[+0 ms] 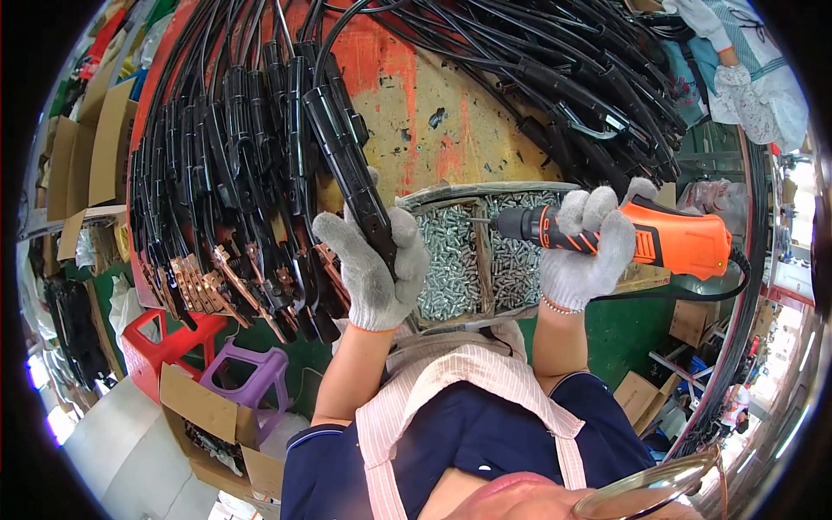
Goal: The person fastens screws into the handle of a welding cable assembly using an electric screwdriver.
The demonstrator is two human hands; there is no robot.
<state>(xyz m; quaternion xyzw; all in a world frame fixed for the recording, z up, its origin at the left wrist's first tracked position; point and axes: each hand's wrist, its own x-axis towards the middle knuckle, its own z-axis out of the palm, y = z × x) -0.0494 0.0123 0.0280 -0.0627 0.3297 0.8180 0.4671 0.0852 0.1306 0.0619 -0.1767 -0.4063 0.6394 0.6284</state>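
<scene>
My left hand (373,264), in a grey-white knit glove, is closed round the lower end of a black electrode holder (345,165), with its cable running up and away. My right hand (591,251), gloved too, grips an orange and black electric screwdriver (680,236) lying sideways. The bit points left, over a divided tray (482,260). Small silver screws (445,264) fill both of its compartments. The bit's tip is apart from the electrode holder. Left of my left hand, many similar black holders (234,156) lie in rows, several showing copper parts (195,282).
A heap of black cabled holders (598,95) covers the far right of the worn red and yellow table (390,130). The screwdriver's cord (685,295) loops below my right hand. A red stool (165,347), a purple stool (251,373) and an open carton (204,412) stand lower left. Another person's gloved hand (704,24) is far right.
</scene>
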